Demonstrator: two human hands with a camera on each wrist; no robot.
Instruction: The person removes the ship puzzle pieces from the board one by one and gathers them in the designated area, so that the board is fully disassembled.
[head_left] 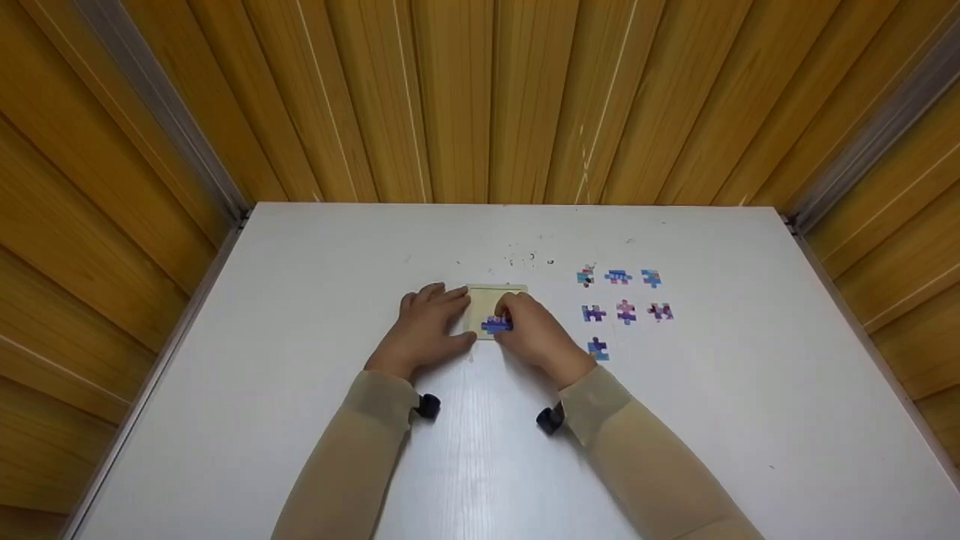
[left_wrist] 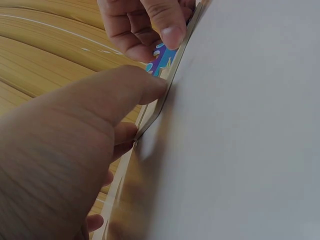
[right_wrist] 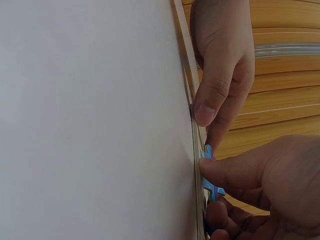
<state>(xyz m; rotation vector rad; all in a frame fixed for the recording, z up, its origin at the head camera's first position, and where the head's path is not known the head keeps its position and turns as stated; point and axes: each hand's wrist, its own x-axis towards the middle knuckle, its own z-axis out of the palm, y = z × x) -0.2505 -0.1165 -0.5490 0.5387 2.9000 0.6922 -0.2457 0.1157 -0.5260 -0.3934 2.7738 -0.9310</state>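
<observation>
A small pale wooden puzzle tray (head_left: 484, 300) lies flat on the white table. At its left side, my left hand (head_left: 427, 330) holds the tray, thumb at the near left corner and index finger along the left edge. My right hand (head_left: 536, 330) reaches over the tray's right part and pinches a blue and purple jigsaw piece (head_left: 493, 325) low in the tray. In the left wrist view, the piece (left_wrist: 159, 60) shows partly between the two hands. The right wrist view shows the piece (right_wrist: 212, 187) by the right thumb; the fingers hide part of it.
Several loose jigsaw pieces (head_left: 625, 311) lie in rows on the table to the right of the tray. One lower piece (head_left: 598, 348) is close to my right wrist. Small dark specks (head_left: 531, 257) dot the table behind the tray. A ribbed wood-toned wall (head_left: 487, 97) stands beyond the far edge.
</observation>
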